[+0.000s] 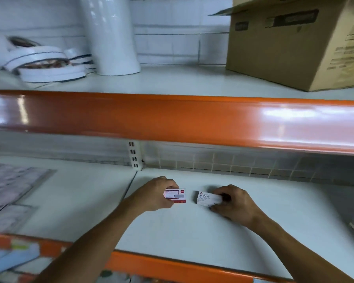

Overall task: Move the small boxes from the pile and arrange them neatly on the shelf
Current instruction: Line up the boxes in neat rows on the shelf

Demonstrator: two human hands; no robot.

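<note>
Landmark: the white slotted upright (135, 156) at the back of the lower shelf (192, 231).

Red-and-white box (175, 195): in front of the upright and a little to its right, printed face up, long axis running left-right, parallel to the shelf's front edge. Left hand (154, 194) grips its left end, fingers curled over the far edge and thumb on the near side. Can't tell whether the box is touching the shelf or just above it.

White box marked STAPLES (207, 198): further right of the upright, level with the first box in depth. Long axis also left-right, tilted slightly, left end a bit farther back. Lettering reads upright from the camera side. Right hand (234, 203) pinches its right end, fingers curled around it.

The two boxes are near each other, short ends facing, a clear gap between them, not touching.

Room: bare white shelf surface behind both boxes up to the tiled back wall, in front of them down to the orange front rail (172, 268), and a long open stretch to the right of the upright. Left of the upright, blurred flat packs (10, 186) lie on the next shelf section.

Overhead: orange beam (192, 119) of the upper shelf. Above it, a cardboard carton (284, 48) far right of the upright, a white roll (112, 35) standing above-left, white tape rolls (45, 64) beyond that.
</note>
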